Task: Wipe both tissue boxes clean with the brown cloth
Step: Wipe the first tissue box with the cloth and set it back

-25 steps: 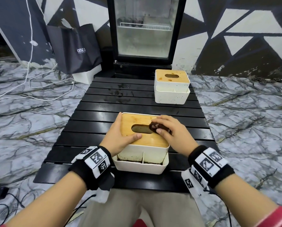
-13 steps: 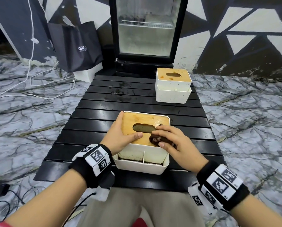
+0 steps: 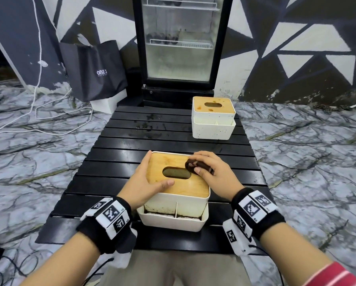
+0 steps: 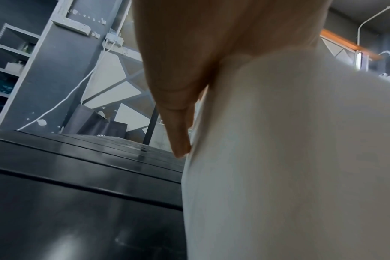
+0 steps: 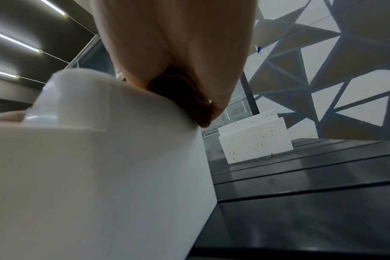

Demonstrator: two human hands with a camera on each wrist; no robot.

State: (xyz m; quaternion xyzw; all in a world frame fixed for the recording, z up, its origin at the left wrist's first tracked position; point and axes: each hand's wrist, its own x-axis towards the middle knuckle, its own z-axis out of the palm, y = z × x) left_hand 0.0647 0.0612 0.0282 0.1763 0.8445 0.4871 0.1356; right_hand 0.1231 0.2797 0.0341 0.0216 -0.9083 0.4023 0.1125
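Observation:
A white tissue box with a wooden lid (image 3: 179,182) sits near the front of the black slatted table (image 3: 119,145); dark grime lines its front tray. My left hand (image 3: 146,182) holds its left side, fingers (image 4: 178,137) flat along the white wall (image 4: 289,158) and thumb on the lid. My right hand (image 3: 212,172) grips the bunched brown cloth (image 3: 195,167) and presses it on the lid's far right part, right of the slot; the cloth (image 5: 189,102) shows under my fingers at the box's edge. A second tissue box (image 3: 213,118), stained and speckled (image 5: 254,140), stands at the far right.
A glass-door fridge (image 3: 181,42) stands behind the table, with a black bag (image 3: 94,71) to its left. White cables (image 3: 49,112) trail over the marble floor on the left. Dark smudges (image 3: 146,126) mark the table's far slats.
My right hand with the cloth moved from the lid's near right edge back to its far right part. The left hand kept its hold on the box.

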